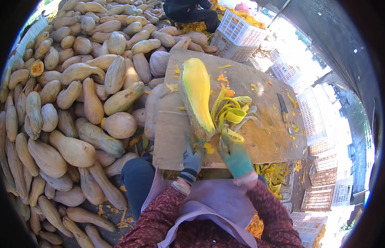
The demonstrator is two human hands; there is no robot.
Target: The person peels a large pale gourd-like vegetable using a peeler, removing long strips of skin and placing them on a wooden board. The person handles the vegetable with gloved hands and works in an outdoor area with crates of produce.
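Note:
A long squash [197, 96], its upper side peeled to bright yellow and its flank still in tan-green skin, lies lengthwise on a wooden board [170, 124]. At the squash's near end is my left hand [193, 156] in a grey-blue glove, fingers curled by its tip; whether it grips is unclear. My right hand [236, 155], in a green glove, is blurred beside long curled peel strips [234, 114] right of the squash. Something thin and dark seems to be at its fingers, but what it is cannot be made out. Farther right on the board rests a knife [283, 107].
Unpeeled squashes [71, 148] are heaped along the left and back. A crate of peelings [274, 179] stands below the board's near right edge. Plastic crates [242, 28] line the back and right. Another person [192, 14] sits at the top. Orange scraps lie about.

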